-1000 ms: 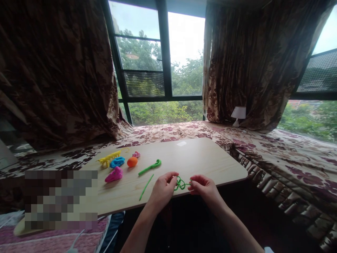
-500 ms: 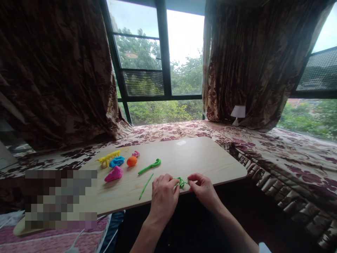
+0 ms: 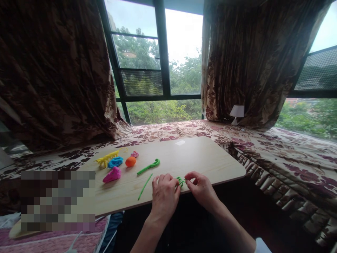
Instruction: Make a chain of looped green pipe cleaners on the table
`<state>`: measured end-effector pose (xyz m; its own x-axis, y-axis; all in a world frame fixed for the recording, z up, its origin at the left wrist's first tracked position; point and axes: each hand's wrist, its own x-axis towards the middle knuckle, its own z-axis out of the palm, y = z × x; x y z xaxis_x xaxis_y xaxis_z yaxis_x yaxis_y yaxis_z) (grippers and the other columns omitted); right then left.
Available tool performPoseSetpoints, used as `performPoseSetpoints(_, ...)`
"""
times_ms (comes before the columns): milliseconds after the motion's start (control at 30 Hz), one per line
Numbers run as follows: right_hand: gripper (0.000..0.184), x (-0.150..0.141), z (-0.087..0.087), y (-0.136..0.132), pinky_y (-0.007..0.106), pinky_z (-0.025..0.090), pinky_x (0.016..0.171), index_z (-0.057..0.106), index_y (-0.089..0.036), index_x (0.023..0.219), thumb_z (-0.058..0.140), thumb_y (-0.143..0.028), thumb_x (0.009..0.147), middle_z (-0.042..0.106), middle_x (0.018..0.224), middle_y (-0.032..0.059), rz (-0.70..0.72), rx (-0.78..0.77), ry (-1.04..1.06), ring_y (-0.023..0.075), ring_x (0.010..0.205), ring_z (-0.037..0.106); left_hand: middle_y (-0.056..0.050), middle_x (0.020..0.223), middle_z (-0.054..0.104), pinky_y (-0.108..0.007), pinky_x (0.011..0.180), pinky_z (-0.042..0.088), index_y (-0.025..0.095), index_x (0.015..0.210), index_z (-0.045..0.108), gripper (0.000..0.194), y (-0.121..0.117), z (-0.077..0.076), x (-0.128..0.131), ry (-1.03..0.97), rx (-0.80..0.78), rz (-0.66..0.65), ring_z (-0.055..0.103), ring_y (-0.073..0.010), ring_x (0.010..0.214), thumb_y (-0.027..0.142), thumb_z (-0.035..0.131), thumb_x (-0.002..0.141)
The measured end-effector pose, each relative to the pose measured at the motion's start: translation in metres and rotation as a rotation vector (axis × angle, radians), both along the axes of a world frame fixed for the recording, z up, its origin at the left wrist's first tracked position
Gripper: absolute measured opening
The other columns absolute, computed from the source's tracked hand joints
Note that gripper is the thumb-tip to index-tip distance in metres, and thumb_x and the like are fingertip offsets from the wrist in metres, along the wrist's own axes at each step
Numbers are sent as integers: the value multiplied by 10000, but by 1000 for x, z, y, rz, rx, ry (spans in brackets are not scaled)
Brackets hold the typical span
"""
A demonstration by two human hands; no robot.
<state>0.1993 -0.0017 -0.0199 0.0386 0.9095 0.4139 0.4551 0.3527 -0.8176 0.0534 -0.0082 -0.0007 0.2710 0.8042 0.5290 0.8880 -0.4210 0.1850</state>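
Note:
Both of my hands rest at the near edge of a light wooden table (image 3: 200, 158). Between them is a small knotted loop of green clay string (image 3: 180, 181). My left hand (image 3: 164, 197) lies over the loop's left side with its fingers curled onto it. My right hand (image 3: 200, 188) pinches the loop's right end with thumb and forefinger. Most of the loop is hidden by my fingers.
Left of my hands lie a thin green clay strand (image 3: 144, 187) and a thicker green hooked roll (image 3: 149, 167). Further left sit an orange ball (image 3: 130, 161), pink (image 3: 112, 174) and blue (image 3: 115, 162) lumps, and a yellow toothed piece (image 3: 106, 158). A small white lamp (image 3: 237, 113) stands by the curtains.
My hands have come closer together and lower onto the table. The green loop, held up and spread a second ago, is now smaller and mostly covered by my left fingers.

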Motion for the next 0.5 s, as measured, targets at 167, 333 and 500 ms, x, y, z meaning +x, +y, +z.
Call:
performPoseSetpoints(167,126,1,2,3,236,427,553,636,-222,812,531,-234,745,663,742,-18,-3,1,-55,119,532,547,-20,774,570,-418,890,270,221,712,620,107,6,-2,-1,-8,-12,9,492,-202,837,210,523,757)
performPoseSetpoints(333,131,-1,4,7,233,417,553,634,-237,839,553,-259,739,663,746,-22,-2,-7,-114,120,545,555,-18,759,569,-398,857,291,214,694,607,116,9,-5,-1,-12,-24,8,497,-198,820,210,514,762)
performPoseSetpoints(500,158,-5,5,12,228,402,543,640,-252,862,589,-269,714,660,725,-17,-19,-11,-176,127,559,560,-20,770,568,-411,903,272,214,717,601,149,5,-3,-1,-14,-12,1,495,-197,839,208,473,793)
